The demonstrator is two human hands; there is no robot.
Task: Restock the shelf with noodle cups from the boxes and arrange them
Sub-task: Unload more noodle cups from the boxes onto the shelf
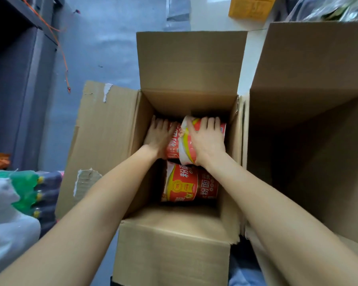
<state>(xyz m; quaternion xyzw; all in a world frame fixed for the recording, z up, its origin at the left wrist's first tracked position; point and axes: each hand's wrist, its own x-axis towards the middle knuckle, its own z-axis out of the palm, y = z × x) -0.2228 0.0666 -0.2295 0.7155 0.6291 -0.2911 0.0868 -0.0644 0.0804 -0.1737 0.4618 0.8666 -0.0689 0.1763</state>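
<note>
Open box (130, 141): brown cardboard, centre of frame, all four flaps folded outward; torn tape patches on the left flap.
Far cups (175, 141): red noodle cups lying on their sides at the far end of the box interior, white rim of one turned toward the frame's left.
Near cups (186, 182): two more red cups with a yellow label, on their sides, lower in the frame, just beside the far cups; untouched.
Left hand (158, 138): inside the box, palm down, fingers spread and laid flat over the left side of a far cup; fingertips at the far wall; grip not closed, underside contact cannot be told.
Right hand (207, 139): inside the box, palm down, fingers curved over the top of the right far cup (189, 141), thumb against its white rim; whether the cup is lifted cannot be told.
Second box (310, 120): larger cardboard box, right of frame, open, interior in shadow, touching the open box along its side.
Shelf (19, 69): dark grey unit, upper left of frame.
Bottles (31, 193): green shrink-wrapped pack, lower left of frame, well apart from the boxes.
Yellow carton (250, 6): top edge of frame, right of centre.
</note>
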